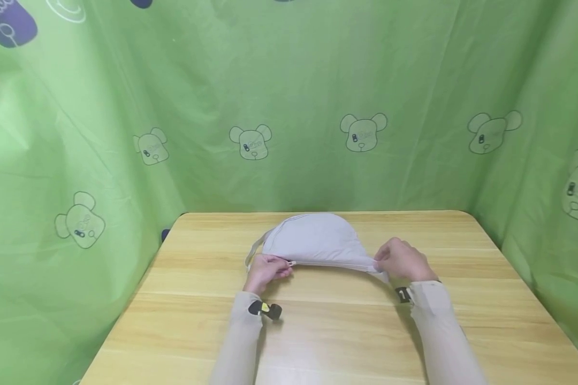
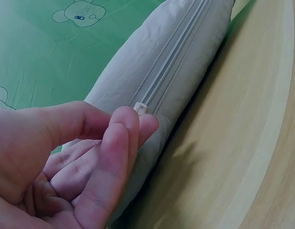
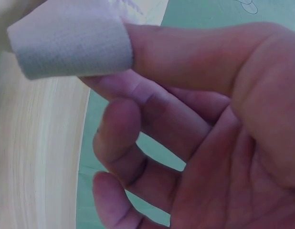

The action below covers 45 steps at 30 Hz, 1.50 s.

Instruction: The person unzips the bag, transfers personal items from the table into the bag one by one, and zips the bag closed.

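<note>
A pale grey half-moon bag (image 1: pixel 318 238) stands near the table's far edge, its zipper (image 2: pixel 173 55) running along the side facing me. At the bag's left end, my left hand (image 1: pixel 268 270) pinches the small zipper pull (image 2: pixel 141 108) between thumb and forefinger. From the pull, a line of zipper teeth stretches off toward the other end. My right hand (image 1: pixel 405 259) grips the bag's right corner, where the fabric end (image 3: pixel 76 50) is held under the thumb and the other fingers curl loosely. A strap (image 1: pixel 254 251) loops out on the left, partly behind the left hand.
The wood-grain table (image 1: pixel 337 331) has rounded far corners. A green curtain (image 1: pixel 298 80) printed with bear heads hangs behind it and along both sides. Dark bands circle both wrists, and a small black device (image 1: pixel 273 312) sticks out from the left one.
</note>
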Each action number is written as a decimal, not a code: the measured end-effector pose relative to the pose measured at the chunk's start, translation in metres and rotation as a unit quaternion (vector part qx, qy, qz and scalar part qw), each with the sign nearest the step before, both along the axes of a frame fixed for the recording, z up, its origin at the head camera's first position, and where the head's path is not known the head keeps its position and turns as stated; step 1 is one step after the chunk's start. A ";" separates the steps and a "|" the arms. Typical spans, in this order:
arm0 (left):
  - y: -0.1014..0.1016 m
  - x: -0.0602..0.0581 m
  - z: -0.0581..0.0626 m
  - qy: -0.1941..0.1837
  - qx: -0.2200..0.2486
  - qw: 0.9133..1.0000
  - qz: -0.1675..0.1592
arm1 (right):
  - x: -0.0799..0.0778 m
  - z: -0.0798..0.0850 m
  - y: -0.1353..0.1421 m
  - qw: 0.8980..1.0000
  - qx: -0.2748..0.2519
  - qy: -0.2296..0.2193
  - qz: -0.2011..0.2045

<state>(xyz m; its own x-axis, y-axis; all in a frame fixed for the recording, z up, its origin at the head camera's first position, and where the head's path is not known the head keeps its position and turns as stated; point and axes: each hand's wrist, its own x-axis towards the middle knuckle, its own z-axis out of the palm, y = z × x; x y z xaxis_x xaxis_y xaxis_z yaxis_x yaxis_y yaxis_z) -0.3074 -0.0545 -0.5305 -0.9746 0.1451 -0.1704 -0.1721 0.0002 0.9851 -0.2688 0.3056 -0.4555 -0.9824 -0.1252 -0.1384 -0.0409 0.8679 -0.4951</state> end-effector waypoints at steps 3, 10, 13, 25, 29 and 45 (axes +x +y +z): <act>-0.003 0.001 0.001 0.003 -0.004 1.000 0.000 | 0.000 0.000 0.000 1.000 -0.003 -0.003 0.000; -0.009 0.002 0.005 0.015 -0.009 1.000 -0.001 | 0.001 0.001 0.000 1.000 -0.001 -0.003 -0.003; -0.010 0.003 0.007 0.014 -0.011 1.000 0.000 | 0.001 0.001 0.000 1.000 -0.002 -0.002 -0.001; -0.020 0.003 0.010 0.004 -0.025 1.000 0.013 | 0.000 0.002 -0.002 1.000 -0.006 -0.002 0.001; -0.026 0.003 0.011 0.001 -0.037 0.999 0.017 | 0.000 0.002 -0.001 1.000 -0.001 -0.004 -0.002; -0.043 0.003 0.012 -0.003 -0.053 0.999 0.011 | 0.001 0.002 -0.002 1.000 0.001 -0.007 -0.006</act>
